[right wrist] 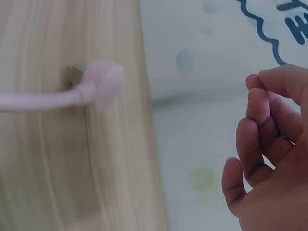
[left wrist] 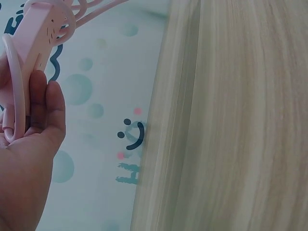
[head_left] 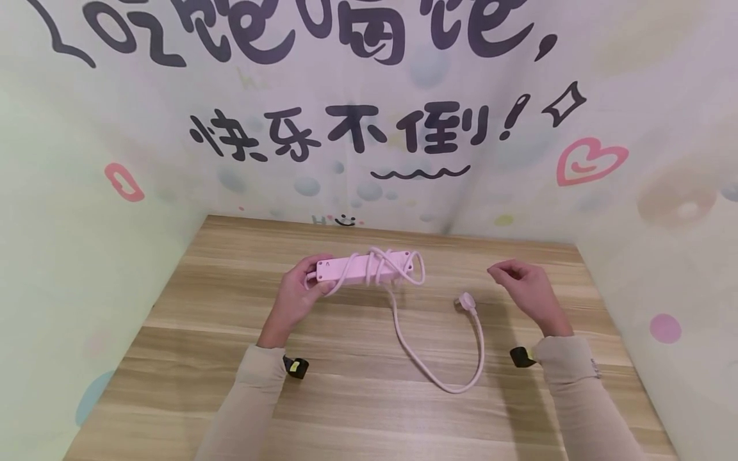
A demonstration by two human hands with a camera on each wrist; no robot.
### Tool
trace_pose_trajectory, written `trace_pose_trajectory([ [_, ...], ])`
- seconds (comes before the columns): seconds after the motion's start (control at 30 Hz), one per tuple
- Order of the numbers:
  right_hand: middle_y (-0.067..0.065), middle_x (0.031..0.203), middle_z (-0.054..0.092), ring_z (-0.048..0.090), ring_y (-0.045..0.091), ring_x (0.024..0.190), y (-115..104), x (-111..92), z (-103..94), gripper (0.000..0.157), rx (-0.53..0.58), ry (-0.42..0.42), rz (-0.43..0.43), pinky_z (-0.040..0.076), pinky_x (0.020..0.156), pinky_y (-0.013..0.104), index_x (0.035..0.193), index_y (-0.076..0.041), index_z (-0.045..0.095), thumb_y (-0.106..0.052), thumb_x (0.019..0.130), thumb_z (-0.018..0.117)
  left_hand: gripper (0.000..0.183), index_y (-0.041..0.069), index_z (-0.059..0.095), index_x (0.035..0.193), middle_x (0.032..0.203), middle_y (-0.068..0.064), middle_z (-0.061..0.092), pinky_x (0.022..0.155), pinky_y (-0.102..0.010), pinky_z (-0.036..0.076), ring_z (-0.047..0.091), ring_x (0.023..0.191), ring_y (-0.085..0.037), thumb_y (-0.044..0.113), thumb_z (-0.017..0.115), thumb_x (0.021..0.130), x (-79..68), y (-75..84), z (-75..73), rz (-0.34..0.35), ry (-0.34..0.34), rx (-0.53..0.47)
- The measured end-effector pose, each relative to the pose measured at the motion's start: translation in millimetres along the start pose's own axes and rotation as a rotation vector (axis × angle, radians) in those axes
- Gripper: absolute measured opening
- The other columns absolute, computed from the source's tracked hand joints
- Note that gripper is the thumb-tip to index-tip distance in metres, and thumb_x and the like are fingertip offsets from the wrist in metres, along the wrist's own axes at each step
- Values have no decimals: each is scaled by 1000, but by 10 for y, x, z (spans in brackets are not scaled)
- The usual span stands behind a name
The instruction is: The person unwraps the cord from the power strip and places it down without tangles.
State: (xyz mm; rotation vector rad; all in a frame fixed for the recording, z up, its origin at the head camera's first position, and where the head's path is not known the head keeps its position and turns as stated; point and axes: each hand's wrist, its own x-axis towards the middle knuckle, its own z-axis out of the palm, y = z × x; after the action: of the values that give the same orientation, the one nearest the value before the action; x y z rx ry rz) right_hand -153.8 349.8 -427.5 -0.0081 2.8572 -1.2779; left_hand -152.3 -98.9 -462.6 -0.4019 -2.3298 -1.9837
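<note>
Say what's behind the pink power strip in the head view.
Behind the pink power strip, fingers of the left hand show partly at its left end, with wooden table beyond. Whatever the strip covers there can't be seen.

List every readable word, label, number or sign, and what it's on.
"吃饱喝饱,": backdrop, top line, partly cut off.
"快乐不倒!": backdrop, second line.
"H": backdrop, beside the smiley.
Power strip: end mark too small to read.
Right sleeve: cuff mark likewise.

The held pink power strip (head_left: 359,268) is loosely wrapped in cord (head_left: 426,371).
</note>
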Motion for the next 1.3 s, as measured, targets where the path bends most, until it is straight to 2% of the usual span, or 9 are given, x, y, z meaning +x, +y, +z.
trace_pose_trajectory([
  [0.1,2,103,74,64,11,89,-24,18,182,40,-15,-49,-34,52,74,22,114,-11,74,-46,101,60,46,-2,58,134,130,-24,63,89,-14,55,60,110,-19,0,72,91,1,-2,-1,-4,3,-1],
  [0.23,17,107,74,68,23,92,-81,19,448,36,-3,-143,-68,54,76,26,115,-7,73,-38,103,60,45,-1,58,135,131,-23,63,90,-14,55,59,113,-22,0,71,92,-1,7,-1,-11,2,3],
  [0.5,5,104,78,64,13,89,-208,-83,903,23,-96,-230,-143,52,78,28,107,-11,77,-29,100,65,46,-1,57,136,132,-23,62,91,-14,54,59,115,-27,1,71,92,20,10,14,-20,5,3],
  [0.67,4,98,78,64,11,85,-268,-211,1166,17,-53,-323,-182,53,75,24,103,-10,78,-23,98,69,47,-2,57,136,131,-25,62,91,-14,54,60,116,-29,0,71,91,43,2,8,-36,27,5],
  [0.8,0,90,75,60,6,78,-299,-305,1343,15,-35,-335,-187,51,70,20,100,-12,77,-26,97,70,47,-2,57,135,131,-25,63,90,-14,54,60,116,-31,0,72,91,53,2,20,-38,36,14],
  [0.97,-6,82,71,58,6,74,-387,-388,1529,18,-38,-333,-116,49,68,20,95,-17,75,-35,94,73,48,-3,57,137,132,-26,63,90,-13,54,60,117,-31,-1,72,91,62,-5,24,-32,43,18],
  [1.13,-10,72,64,55,6,68,-451,-451,1660,22,-158,-303,-86,46,64,23,85,-20,69,-41,90,76,48,-2,56,138,133,-25,62,90,-12,53,59,117,-29,0,71,92,65,-13,31,-30,43,17],
  [1.3,-10,70,61,53,7,66,-466,-474,1705,18,-200,-278,-102,44,63,24,81,-20,67,-32,89,78,48,-3,56,137,132,-26,62,91,-13,54,60,115,-26,-1,71,91,62,-16,38,-14,43,21],
])
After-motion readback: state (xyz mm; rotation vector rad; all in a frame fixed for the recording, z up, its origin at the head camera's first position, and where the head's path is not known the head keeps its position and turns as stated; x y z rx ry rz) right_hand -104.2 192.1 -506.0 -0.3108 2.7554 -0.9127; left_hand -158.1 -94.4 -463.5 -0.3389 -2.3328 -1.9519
